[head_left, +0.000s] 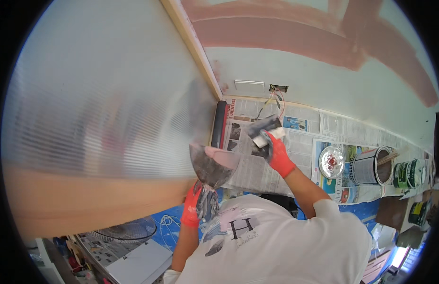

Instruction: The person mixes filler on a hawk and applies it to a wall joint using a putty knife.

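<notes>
My left hand (192,208), in a red glove with a grey palm, is closed round the handle of a wide putty knife (211,171). Its broad, smeared blade points upward and carries a lump of pink filler (222,155) along the top edge. In a matching glove, my right hand (278,155) grips a flat finishing trowel (264,125) by its pale handle. The trowel's dark, stained blade is tilted above the newspaper, near the wall. Apart from each other, the two tools are both held in the air.
Newspaper (295,146) covers the surface below the pink-patched wall (281,40). Wires hang from an open wall box (278,88). An open tin (366,166), its lid (331,162) and a green tub (408,173) stand right. A ribbed translucent panel (101,104) fills the left.
</notes>
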`<state>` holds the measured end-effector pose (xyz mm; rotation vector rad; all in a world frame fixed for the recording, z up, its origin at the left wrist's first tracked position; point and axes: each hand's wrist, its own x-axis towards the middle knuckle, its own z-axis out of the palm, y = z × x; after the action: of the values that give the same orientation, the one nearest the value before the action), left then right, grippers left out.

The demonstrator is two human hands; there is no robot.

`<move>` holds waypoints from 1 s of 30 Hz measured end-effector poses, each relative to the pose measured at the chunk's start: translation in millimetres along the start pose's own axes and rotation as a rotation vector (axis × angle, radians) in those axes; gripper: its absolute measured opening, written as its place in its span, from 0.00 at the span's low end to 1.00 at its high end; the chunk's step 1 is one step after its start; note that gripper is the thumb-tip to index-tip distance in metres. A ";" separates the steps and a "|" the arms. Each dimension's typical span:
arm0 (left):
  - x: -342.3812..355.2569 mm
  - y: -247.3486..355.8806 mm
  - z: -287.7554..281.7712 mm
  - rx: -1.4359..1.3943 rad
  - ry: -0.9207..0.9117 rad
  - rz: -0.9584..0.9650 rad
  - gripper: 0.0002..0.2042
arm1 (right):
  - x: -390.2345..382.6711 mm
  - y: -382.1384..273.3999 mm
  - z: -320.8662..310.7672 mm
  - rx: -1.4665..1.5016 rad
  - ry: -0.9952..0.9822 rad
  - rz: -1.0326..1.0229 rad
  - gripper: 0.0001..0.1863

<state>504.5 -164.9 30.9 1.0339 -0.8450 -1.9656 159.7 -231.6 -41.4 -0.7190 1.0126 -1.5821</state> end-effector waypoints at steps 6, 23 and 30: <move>56.3 -26.6 -9.5 0.211 -0.278 0.031 0.24 | -74.4 -88.0 -23.6 -1.330 -0.118 -0.877 0.33; 69.7 1.2 62.4 1.214 0.090 1.045 0.20 | -133.6 -217.8 26.2 -1.036 -0.016 -0.214 0.19; 69.6 -6.9 74.9 1.146 0.048 1.240 0.20 | -143.4 -129.5 96.7 0.257 0.003 0.132 0.27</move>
<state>410.1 -204.5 33.5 0.7170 -2.0131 -0.3149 218.6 -107.7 125.5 -0.4641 0.8223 -1.5619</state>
